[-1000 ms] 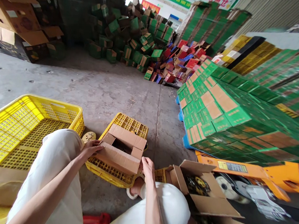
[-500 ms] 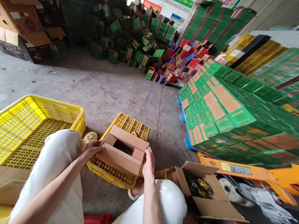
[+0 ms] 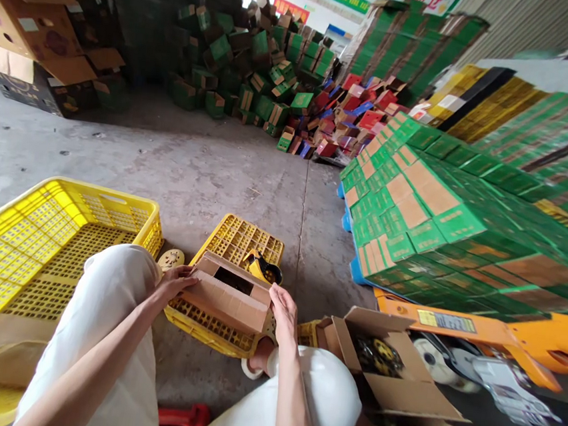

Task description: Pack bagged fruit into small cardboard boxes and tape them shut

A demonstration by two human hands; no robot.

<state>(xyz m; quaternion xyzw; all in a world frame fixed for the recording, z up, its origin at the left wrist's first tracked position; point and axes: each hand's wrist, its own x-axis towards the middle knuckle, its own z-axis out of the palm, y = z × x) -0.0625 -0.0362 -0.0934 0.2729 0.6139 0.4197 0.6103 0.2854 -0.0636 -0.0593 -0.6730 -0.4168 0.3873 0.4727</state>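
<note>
A small brown cardboard box (image 3: 227, 306) rests on an upturned yellow plastic crate (image 3: 231, 235) between my knees. Its long flaps lean inward and leave a dark gap along the middle; what is inside cannot be made out. My left hand (image 3: 177, 281) grips the box's left end, fingers at the upper corner. At the right end, my right hand (image 3: 283, 307) holds the top corner with thumb and fingertips. Just behind the box, on the crate, lies a yellow and black tape dispenser (image 3: 262, 268).
Left of my knee stands a large yellow crate (image 3: 109, 203) with brown paper inside. On the right are opened cartons (image 3: 417, 396) holding dark and yellow items, an orange pallet jack (image 3: 478, 329) and stacked green boxes (image 3: 414, 212). Loose boxes (image 3: 255, 96) are heaped farther back.
The far long flap has come down toward the box opening, narrowing the gap and exposing the tape dispenser behind. My right hand has shifted, its fingers now at the top corner. My left hand stays put.
</note>
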